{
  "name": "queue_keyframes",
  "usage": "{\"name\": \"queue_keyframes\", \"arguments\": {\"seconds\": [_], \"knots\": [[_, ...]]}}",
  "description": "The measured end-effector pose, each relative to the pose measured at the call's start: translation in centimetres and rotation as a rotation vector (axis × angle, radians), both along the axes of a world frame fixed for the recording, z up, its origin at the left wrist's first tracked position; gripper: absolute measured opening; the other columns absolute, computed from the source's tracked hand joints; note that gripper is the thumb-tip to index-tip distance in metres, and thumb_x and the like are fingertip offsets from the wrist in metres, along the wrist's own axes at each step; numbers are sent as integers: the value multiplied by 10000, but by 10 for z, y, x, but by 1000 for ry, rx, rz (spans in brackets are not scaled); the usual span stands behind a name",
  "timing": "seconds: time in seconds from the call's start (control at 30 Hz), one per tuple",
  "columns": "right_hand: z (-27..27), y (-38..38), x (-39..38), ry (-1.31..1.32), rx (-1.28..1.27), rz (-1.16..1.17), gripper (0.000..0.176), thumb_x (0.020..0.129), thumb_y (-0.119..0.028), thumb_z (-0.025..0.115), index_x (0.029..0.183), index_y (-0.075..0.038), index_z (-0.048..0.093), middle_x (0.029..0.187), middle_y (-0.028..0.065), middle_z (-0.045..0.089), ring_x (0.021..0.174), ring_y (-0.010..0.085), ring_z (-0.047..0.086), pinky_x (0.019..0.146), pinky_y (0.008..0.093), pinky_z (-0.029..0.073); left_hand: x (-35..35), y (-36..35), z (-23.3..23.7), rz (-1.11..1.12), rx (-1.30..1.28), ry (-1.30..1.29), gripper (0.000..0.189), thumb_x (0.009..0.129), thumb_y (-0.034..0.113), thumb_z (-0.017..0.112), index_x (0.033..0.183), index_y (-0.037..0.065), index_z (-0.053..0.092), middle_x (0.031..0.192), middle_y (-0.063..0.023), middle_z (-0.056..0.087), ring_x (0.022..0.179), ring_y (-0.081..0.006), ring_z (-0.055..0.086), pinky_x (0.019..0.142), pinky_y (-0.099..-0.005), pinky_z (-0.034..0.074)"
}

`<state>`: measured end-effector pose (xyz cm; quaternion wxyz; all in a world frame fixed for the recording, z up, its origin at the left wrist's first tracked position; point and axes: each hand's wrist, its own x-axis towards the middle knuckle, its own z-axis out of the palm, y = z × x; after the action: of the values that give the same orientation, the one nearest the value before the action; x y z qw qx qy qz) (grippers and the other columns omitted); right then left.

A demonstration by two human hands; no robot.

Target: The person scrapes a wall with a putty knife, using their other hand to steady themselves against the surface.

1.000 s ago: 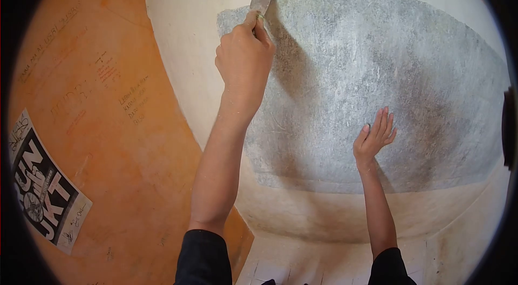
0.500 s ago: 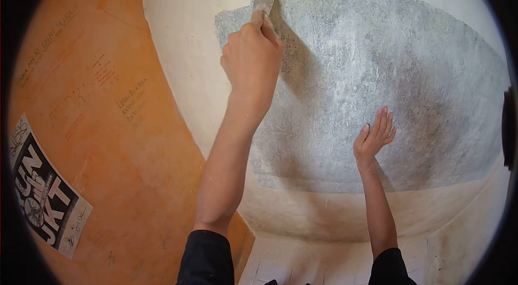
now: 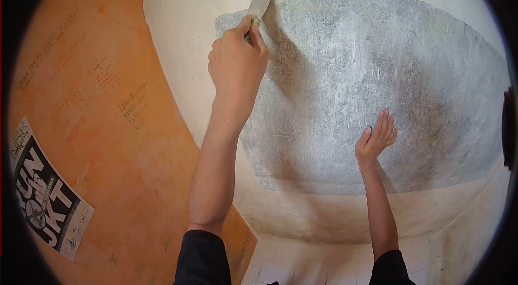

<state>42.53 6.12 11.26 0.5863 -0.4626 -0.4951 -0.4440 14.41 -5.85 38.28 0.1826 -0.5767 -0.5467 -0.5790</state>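
Observation:
My left hand point(image 3: 239, 64) is closed around the handle of a scraper point(image 3: 260, 7), whose flat metal blade points up and lies at the upper left edge of a rough grey patch point(image 3: 334, 69) on the wall. White paint point(image 3: 199, 26) borders this patch. Lower and to the right, my right hand point(image 3: 376, 136) rests against the grey patch with its fingers stretched upward and nothing in it. The scraper's handle is mostly hidden by my left fingers.
An orange wall point(image 3: 118, 161) with handwriting stands on the left, bearing a black and white poster point(image 3: 48, 193). Pale tiles point(image 3: 324, 263) show below the patch. A dark object point(image 3: 508, 128) is at the right edge.
My left hand has moved a little down and to the left with the scraper, and the blade has tilted to the right. My right hand has hardly moved.

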Motion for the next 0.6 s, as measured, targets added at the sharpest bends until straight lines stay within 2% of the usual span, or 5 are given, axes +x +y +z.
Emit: {"name": "queue_keyframes", "arguments": {"seconds": [0.37,0.6], "knots": [[1,0,-4,8,5,-6,507,1053,-261,353,1486,-4,414,1551,124,424,1472,315,290,1182,542,96,-9,2,0,-14,45,-4,314,985,271,576,1184,86,734,800,-202,720,739,-339,713,715,-402,541],[1,1,-6,7,1,-24,506,1053,-261,352,1487,-8,418,1551,126,422,1467,316,298,1180,542,99,-13,12,0,13,55,49,300,989,251,568,1202,117,732,733,-186,702,665,-290,700,663,-389,528]]}}
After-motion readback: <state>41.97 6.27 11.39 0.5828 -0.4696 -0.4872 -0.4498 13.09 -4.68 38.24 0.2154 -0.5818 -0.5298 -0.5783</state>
